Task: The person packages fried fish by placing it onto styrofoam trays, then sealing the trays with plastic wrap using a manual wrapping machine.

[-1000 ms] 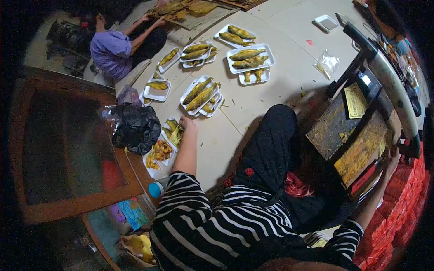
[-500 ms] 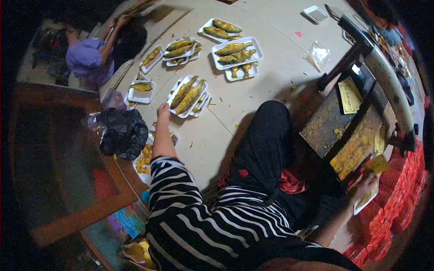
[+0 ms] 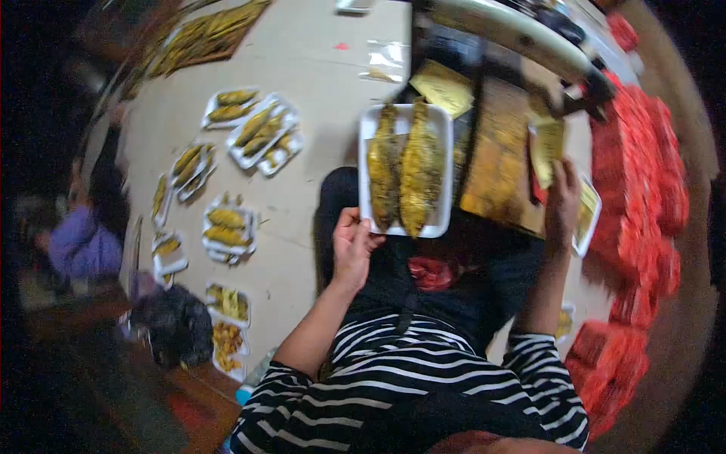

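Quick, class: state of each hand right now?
Left hand: closed on a white rectangular foam tray bearing two yellow fish.
Right hand: at a yellow paper slip; grip cannot be told.

1 held tray (image 3: 364, 163) is bearing 2 yel. fish (image 3: 421, 181); 1 L hand (image 3: 352, 248), 1 R hand (image 3: 562, 206), 1 blk bag (image 3: 172, 325) at left & 1 co-worker (image 3: 85, 244) are showing.

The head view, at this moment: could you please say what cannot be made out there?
In the head view:
Left hand: any fingers under the tray are hidden by it.
Right hand: blurred; whether it grips the slip is unclear.
Card: writing blurred.
Far tray: cut off by the top edge.
Co-worker: hands lost in blur and dark.
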The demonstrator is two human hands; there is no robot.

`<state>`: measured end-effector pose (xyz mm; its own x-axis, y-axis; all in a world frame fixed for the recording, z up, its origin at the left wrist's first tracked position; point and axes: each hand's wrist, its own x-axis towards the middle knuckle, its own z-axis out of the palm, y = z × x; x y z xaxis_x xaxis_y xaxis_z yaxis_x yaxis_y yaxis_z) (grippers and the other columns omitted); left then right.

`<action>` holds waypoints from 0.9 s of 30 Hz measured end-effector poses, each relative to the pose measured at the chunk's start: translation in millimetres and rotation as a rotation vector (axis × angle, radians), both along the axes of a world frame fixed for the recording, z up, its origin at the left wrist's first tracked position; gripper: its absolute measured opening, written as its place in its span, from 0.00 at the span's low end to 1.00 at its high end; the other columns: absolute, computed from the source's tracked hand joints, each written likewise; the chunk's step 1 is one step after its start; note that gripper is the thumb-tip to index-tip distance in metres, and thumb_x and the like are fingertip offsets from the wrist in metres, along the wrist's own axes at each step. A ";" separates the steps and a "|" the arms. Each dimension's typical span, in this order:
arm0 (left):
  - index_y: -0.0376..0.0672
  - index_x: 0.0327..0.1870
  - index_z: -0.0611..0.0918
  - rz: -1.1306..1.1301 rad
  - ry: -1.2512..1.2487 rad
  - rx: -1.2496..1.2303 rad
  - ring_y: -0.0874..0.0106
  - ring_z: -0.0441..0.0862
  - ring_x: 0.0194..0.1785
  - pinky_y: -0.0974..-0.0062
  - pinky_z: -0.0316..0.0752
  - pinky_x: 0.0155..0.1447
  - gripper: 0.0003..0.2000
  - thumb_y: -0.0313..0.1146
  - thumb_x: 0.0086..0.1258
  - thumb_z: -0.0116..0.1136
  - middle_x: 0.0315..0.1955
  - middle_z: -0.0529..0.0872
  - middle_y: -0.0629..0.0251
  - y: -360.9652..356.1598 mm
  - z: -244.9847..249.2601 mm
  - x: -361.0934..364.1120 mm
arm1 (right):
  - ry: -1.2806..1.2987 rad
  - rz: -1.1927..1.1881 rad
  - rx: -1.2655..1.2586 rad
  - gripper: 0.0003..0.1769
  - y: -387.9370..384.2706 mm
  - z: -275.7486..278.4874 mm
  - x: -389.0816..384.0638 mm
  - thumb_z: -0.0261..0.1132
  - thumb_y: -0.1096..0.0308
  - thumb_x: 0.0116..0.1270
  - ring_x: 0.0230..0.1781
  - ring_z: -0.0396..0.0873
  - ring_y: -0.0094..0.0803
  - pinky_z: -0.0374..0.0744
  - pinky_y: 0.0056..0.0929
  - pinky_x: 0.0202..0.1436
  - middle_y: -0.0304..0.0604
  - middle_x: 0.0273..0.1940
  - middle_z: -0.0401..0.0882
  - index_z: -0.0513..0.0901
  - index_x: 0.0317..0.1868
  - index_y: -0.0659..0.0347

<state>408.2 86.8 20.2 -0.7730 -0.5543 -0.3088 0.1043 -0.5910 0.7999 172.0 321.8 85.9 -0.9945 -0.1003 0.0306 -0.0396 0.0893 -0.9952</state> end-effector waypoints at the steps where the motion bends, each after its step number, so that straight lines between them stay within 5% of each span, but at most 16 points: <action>1: 0.45 0.42 0.68 -0.101 0.006 0.049 0.84 0.75 0.31 0.84 0.77 0.35 0.06 0.30 0.68 0.48 0.32 0.77 0.73 21.0 6.3 -15.1 | -0.071 0.023 -0.092 0.15 2.9 5.7 10.9 0.58 0.66 0.63 0.33 0.71 0.19 0.71 0.17 0.33 0.36 0.38 0.76 0.74 0.48 0.62; 3: 0.45 0.42 0.68 -0.227 0.007 0.064 0.83 0.77 0.34 0.84 0.76 0.37 0.05 0.30 0.68 0.47 0.33 0.78 0.72 50.6 8.9 -36.2 | 0.027 0.355 0.044 0.17 2.9 34.6 33.9 0.61 0.68 0.59 0.33 0.70 0.19 0.70 0.18 0.33 0.32 0.36 0.75 0.74 0.49 0.62; 7: 0.44 0.42 0.68 -0.327 -0.073 -0.090 0.83 0.77 0.35 0.84 0.75 0.38 0.05 0.32 0.69 0.46 0.34 0.79 0.71 75.4 7.0 -57.2 | 0.155 0.574 0.482 0.21 4.4 40.7 60.5 0.64 0.70 0.55 0.31 0.71 0.31 0.69 0.27 0.37 0.40 0.28 0.73 0.73 0.51 0.56; 8: 0.43 0.43 0.68 -0.333 -0.109 -0.137 0.83 0.78 0.35 0.84 0.75 0.38 0.06 0.33 0.70 0.45 0.35 0.79 0.71 76.4 10.1 -58.2 | 0.313 0.600 0.627 0.24 1.9 36.0 63.2 0.65 0.76 0.53 0.32 0.73 0.27 0.71 0.25 0.38 0.43 0.35 0.76 0.70 0.53 0.60; 12: 0.42 0.44 0.71 -0.395 -0.198 -0.331 0.82 0.77 0.33 0.87 0.72 0.33 0.12 0.41 0.70 0.43 0.37 0.78 0.70 51.4 -5.7 -61.8 | 0.610 0.419 0.909 0.24 0.2 12.0 63.1 0.66 0.64 0.52 0.37 0.73 0.38 0.69 0.33 0.40 0.44 0.37 0.73 0.71 0.51 0.54; 14: 0.42 0.46 0.73 -0.182 -0.133 -0.366 0.81 0.71 0.35 0.84 0.66 0.32 0.16 0.45 0.71 0.40 0.38 0.75 0.69 12.9 24.6 -122.7 | 0.638 0.359 1.026 0.27 -0.4 18.7 62.0 0.65 0.58 0.52 0.36 0.72 0.37 0.67 0.33 0.39 0.42 0.35 0.72 0.69 0.53 0.52; 18: 0.38 0.50 0.71 -0.161 0.042 -0.549 0.79 0.74 0.31 0.82 0.71 0.32 0.12 0.31 0.68 0.45 0.36 0.77 0.65 -34.0 33.2 -261.0 | 0.612 0.360 0.917 0.22 0.1 26.0 59.1 0.65 0.63 0.52 0.40 0.71 0.39 0.68 0.33 0.40 0.46 0.39 0.70 0.72 0.49 0.55; 20: 0.37 0.46 0.73 -0.176 -0.020 -0.418 0.75 0.77 0.32 0.79 0.73 0.32 0.10 0.29 0.67 0.46 0.37 0.79 0.60 -51.9 28.4 -329.5 | 0.571 0.269 0.777 0.22 3.8 27.0 50.1 0.65 0.66 0.52 0.40 0.71 0.43 0.69 0.35 0.41 0.48 0.40 0.69 0.72 0.49 0.56; 21: 0.37 0.44 0.75 -0.214 -0.258 -0.625 0.73 0.79 0.34 0.78 0.74 0.33 0.09 0.28 0.67 0.46 0.37 0.80 0.60 -52.1 53.3 -344.5 | 0.547 0.216 0.712 0.22 7.5 28.9 44.7 0.65 0.67 0.52 0.41 0.70 0.44 0.69 0.36 0.42 0.49 0.41 0.68 0.72 0.49 0.57; 23: 0.36 0.43 0.76 -0.239 0.010 -0.466 0.71 0.79 0.38 0.75 0.75 0.36 0.09 0.28 0.64 0.51 0.36 0.80 0.62 -90.5 -16.6 -422.5 | 0.413 0.166 0.543 0.21 13.8 37.8 31.7 0.63 0.73 0.54 0.44 0.71 0.38 0.72 0.31 0.43 0.49 0.43 0.67 0.71 0.50 0.59; 25: 0.37 0.46 0.76 -0.323 0.145 -0.218 0.70 0.78 0.39 0.73 0.74 0.39 0.14 0.31 0.60 0.57 0.36 0.81 0.65 -89.2 -26.9 -433.5 | 0.353 0.099 0.304 0.20 17.1 31.0 8.1 0.61 0.75 0.56 0.44 0.72 0.33 0.73 0.27 0.42 0.47 0.43 0.68 0.70 0.50 0.61; 26: 0.40 0.51 0.73 -0.439 0.044 -0.267 0.70 0.75 0.45 0.73 0.74 0.43 0.20 0.35 0.58 0.61 0.42 0.78 0.64 -98.2 -24.6 -435.9 | 0.308 0.078 0.223 0.20 18.9 24.7 -8.3 0.60 0.76 0.58 0.43 0.71 0.27 0.73 0.23 0.43 0.44 0.43 0.67 0.69 0.52 0.62; 27: 0.42 0.56 0.69 -0.228 0.199 -0.390 0.71 0.73 0.48 0.75 0.73 0.43 0.24 0.36 0.60 0.59 0.49 0.74 0.63 -106.1 -50.6 -457.5 | 0.244 0.069 0.175 0.21 21.9 14.8 -28.3 0.59 0.74 0.60 0.45 0.72 0.29 0.73 0.25 0.47 0.44 0.47 0.68 0.66 0.54 0.63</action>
<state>-49.3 -19.3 -30.4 -0.9108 -0.4094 0.0536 0.1802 -0.2772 0.9438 143.7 343.6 100.6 -0.9504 -0.1924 0.2444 -0.2879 0.2468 -0.9253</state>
